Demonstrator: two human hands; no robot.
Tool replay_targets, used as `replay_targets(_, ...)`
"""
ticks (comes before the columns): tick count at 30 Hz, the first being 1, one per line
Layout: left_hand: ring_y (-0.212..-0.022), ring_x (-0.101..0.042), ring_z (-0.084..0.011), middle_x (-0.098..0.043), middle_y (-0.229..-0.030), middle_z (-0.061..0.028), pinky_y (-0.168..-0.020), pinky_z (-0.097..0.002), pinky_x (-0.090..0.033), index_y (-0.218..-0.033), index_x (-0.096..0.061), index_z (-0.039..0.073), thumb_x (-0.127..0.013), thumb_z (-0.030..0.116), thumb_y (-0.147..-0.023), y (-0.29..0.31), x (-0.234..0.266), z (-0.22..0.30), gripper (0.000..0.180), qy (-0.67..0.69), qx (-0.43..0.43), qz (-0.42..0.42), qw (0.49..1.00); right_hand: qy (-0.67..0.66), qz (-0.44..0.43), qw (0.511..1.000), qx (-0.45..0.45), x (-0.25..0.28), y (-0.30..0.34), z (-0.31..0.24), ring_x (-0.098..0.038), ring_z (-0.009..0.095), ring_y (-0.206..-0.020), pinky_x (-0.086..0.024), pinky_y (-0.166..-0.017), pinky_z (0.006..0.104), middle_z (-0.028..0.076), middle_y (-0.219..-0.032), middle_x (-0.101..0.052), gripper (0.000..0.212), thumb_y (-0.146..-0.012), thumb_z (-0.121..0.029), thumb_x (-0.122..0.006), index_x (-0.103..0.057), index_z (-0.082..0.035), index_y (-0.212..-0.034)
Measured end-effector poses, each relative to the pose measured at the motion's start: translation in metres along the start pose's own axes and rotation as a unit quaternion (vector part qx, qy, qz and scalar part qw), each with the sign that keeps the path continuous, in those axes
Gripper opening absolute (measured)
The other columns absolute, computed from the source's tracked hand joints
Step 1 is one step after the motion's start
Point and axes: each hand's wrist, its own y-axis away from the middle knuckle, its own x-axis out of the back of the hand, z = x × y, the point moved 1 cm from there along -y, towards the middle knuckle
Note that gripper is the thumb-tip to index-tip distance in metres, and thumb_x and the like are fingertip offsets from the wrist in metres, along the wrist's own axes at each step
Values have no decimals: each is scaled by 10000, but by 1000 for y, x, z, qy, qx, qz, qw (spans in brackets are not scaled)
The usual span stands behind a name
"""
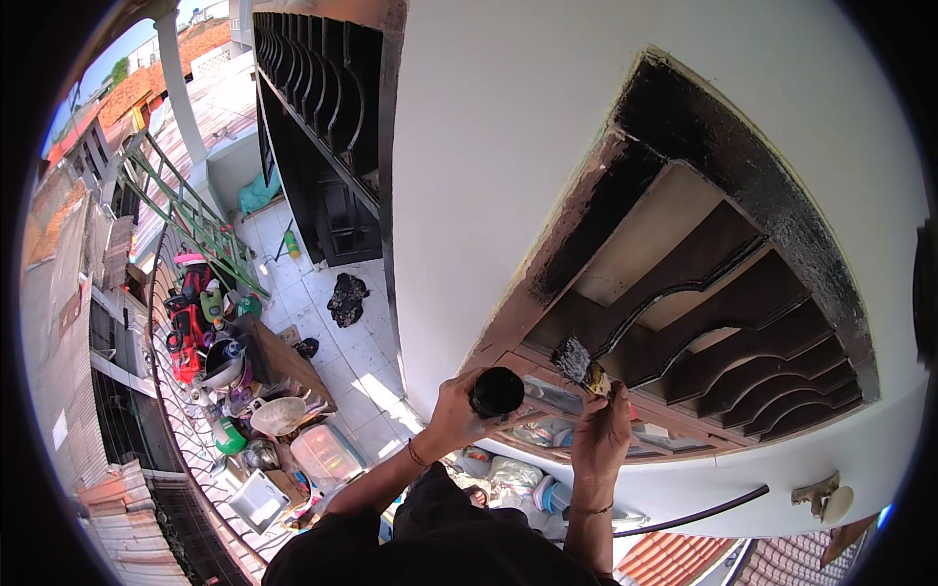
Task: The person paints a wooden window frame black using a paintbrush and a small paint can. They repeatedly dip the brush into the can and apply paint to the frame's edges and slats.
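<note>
My left hand [452, 415] is closed round a small round container [496, 392], dark inside, held beside the window frame's lower left corner. In my right hand [602, 435] is a paintbrush [575, 363], gripped by its handle. Its bristles are coated dark and point up toward the window's curved bars [674, 293]; I cannot tell whether they touch. The wooden window frame [772, 166] is black along the top and partly down the left side, with brown showing elsewhere. White wall surrounds it.
Down to the left, a tiled balcony floor [337, 356] holds a black plastic bag [348, 299], a clear plastic box [326, 455] and assorted household items. A green metal frame [195, 220] leans at the railing. A dark doorway [342, 210] stands beyond the wall.
</note>
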Motion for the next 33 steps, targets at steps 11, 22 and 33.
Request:
replay_targets(11, -774, -742, -202, -753, -879, -122, -731, -331, -588, -963, -716, 11, -905, 192, -731, 26, 27, -28, 350, -19, 54, 44, 997, 586, -203, 647, 444, -55, -26, -19, -727, 183, -900, -614, -813, 287, 116, -997, -702, 240, -841, 1, -819, -631, -23, -988)
replay_targets(22, -788, -742, -211, -748, -896, -123, -745, -344, -592, -969, -715, 1, -905, 186, -737, 45, 43, -40, 353, -37, 97, 81, 991, 678, -365, 440, 462, -124, -42, -23, -756, 232, -830, -616, -687, 314, 92, -958, -762, 315, -738, 22, -866, -678, -77, -971)
replay_targets(33, -811, -741, -241, -735, -930, -131, -760, -340, -588, -989, -697, 9, -911, 155, -706, 66, 56, -45, 384, -34, 135, 111, 984, 695, -397, 427, 422, -119, -25, -15, -755, 233, -817, -619, -667, 319, 101, -934, -757, 272, -751, 8, -865, -651, -59, -904)
